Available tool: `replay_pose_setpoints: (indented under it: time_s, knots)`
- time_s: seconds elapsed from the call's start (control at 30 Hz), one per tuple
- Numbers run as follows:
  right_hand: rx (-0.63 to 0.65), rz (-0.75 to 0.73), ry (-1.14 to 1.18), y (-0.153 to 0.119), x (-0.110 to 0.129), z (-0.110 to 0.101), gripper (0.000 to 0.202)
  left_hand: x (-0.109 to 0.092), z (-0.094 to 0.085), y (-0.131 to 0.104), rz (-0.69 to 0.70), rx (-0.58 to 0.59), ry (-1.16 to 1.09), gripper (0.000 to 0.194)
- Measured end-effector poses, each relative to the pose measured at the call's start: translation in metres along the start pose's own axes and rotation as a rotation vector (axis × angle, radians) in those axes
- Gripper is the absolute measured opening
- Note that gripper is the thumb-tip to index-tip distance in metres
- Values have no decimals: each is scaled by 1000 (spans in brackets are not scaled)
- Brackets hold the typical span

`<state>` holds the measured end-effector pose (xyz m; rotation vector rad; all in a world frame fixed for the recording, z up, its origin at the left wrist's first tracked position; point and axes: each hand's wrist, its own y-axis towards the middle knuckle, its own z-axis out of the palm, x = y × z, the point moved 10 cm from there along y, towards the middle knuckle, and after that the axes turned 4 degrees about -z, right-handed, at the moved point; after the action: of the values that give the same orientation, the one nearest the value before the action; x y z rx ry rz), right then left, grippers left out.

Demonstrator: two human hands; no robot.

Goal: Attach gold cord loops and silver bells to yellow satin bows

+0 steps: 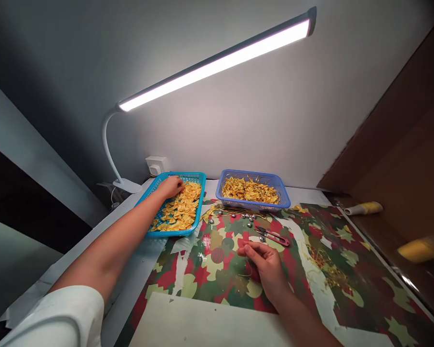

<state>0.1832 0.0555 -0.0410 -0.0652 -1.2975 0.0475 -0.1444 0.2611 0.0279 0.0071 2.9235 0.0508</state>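
Observation:
My left hand (171,186) reaches into the turquoise basket (203,193) on the left. Its fingers are curled down at the yellow fabric bows (180,207) that cover the basket's floor; whatever the fingertips hold is hidden. Over the patterned tabletop, my right hand (265,265) is closed in a pinch, thumb against forefinger. A thin thread (246,275) hangs in a loop below those fingers. Just beyond this hand lie pink-handled thread snips (272,236) and several small shiny metal beads (249,224).
A purple-blue basket (253,205) with more yellow bows and strands stands by the wall. Golden thread scraps (328,270) lie at right. A white board (202,320) is along the near edge. The lit lamp (217,65) stretches overhead from its base (127,185).

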Motion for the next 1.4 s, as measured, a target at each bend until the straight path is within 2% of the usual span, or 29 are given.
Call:
replay_pose_setpoints:
  time_s: [0.13,0.23,0.3,0.4,0.53,0.6,0.63,0.77,0.87,1.0,1.07,1.2,1.3,1.4]
  knots:
    - [17,76,47,-3,-8,3,45,9,-20,0,-30,-44,-146,26]
    - [34,78,51,-4,-4,5,44,-7,-34,-15,6,-54,-315,33]
    - [35,24,42,-4,7,5,37,-36,-38,-35,77,-29,-445,34]
    - [21,-54,45,-6,24,5,29,-95,-32,-82,202,68,-598,30]
    - [70,-90,126,-9,34,12,24,-173,-4,-153,343,288,-762,23]
    - [86,-76,163,-8,32,14,23,-198,16,-178,349,422,-869,22]
    - [76,-80,163,-7,32,13,23,-204,26,-186,316,475,-913,22]
    - [-12,-141,46,-5,37,2,22,-209,54,-196,236,537,-1063,22]
    - [-44,-116,-34,-6,34,0,24,-199,65,-195,163,484,-1193,22]
    - [-61,-95,-88,-6,27,-1,22,-184,62,-195,136,301,-1255,24]
    - [-34,-173,-152,-5,31,1,17,-182,59,-195,165,264,-1215,19]
    - [102,-381,-331,-5,50,11,7,-186,58,-197,243,275,-1077,14]
    - [171,-377,-405,-4,49,16,9,-189,59,-199,286,314,-1040,13]
    - [112,-357,-391,-1,46,11,9,-183,63,-197,233,300,-1086,15]
